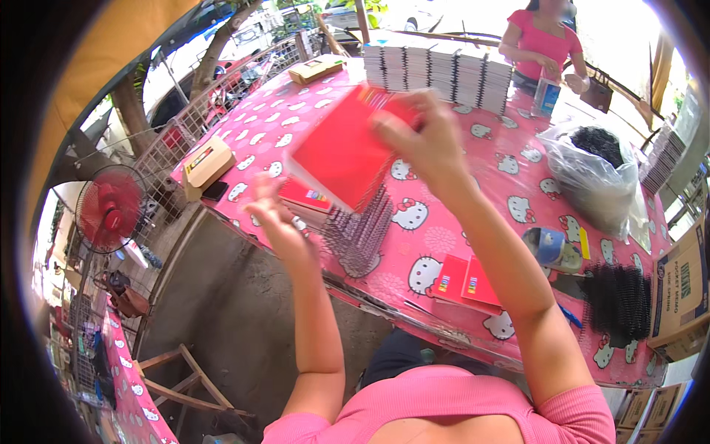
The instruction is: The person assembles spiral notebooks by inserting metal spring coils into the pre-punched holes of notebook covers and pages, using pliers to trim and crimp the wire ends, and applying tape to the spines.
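My right hand [425, 140] is closed on the upper right edge of a thick bunch of red-covered notebooks [340, 152], its thumb lying over the top cover. The bunch is tilted in the air above a stack of spiral-bound notebooks [359, 233] near the table's left front edge. A red cover [305, 194] with a yellow label tops that stack, partly hidden by the bunch. My left hand [279, 222], a little blurred, is open beside the stack with its fingers spread and nothing in it.
Red notebooks [481, 285] lie at the table's front. To the right are a clear bag [592, 181] of black coils, loose black coils [617, 303], a blue cup [546, 244] and a cardboard box [680, 288]. Notebook stacks [436, 74] stand behind; a person [543, 44] works there. A fan [111, 211] stands left.
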A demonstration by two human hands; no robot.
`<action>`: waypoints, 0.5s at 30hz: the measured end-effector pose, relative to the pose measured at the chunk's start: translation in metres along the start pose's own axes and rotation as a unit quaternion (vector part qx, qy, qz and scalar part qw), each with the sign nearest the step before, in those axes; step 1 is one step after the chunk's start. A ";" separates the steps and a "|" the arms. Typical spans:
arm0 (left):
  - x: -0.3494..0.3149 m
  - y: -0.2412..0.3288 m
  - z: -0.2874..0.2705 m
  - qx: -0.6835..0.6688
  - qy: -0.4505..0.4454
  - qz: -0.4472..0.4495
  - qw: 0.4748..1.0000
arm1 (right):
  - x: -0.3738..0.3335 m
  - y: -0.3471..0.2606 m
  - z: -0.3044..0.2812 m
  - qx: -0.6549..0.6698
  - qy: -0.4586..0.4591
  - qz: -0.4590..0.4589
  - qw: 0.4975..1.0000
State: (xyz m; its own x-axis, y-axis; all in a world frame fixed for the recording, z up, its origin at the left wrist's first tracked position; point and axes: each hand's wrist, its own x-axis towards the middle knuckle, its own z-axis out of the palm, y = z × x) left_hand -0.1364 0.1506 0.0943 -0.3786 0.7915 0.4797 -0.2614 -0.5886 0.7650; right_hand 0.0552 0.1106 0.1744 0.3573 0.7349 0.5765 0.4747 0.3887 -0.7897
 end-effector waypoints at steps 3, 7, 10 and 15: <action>0.004 -0.015 0.018 -0.073 -0.023 -0.046 0.996 | 0.011 0.065 0.042 -0.055 -0.024 -0.149 0.987; 0.007 -0.008 0.023 0.084 0.004 -0.029 0.996 | 0.007 0.065 0.062 0.046 -0.031 -0.072 0.996; 0.007 -0.005 0.022 0.129 0.028 -0.037 0.991 | 0.011 0.060 0.060 -0.114 -0.040 -0.081 0.989; 0.013 0.013 -0.012 0.179 0.029 0.140 0.973 | -0.037 0.042 -0.043 -0.230 0.038 -0.141 0.962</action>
State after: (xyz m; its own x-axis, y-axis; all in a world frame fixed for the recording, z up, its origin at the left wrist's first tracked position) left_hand -0.1550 0.1512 0.1056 -0.4433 0.5919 0.6731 0.1818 -0.6759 0.7142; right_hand 0.0962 0.0757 0.1287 0.2115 0.5870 0.7815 0.8608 0.2668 -0.4333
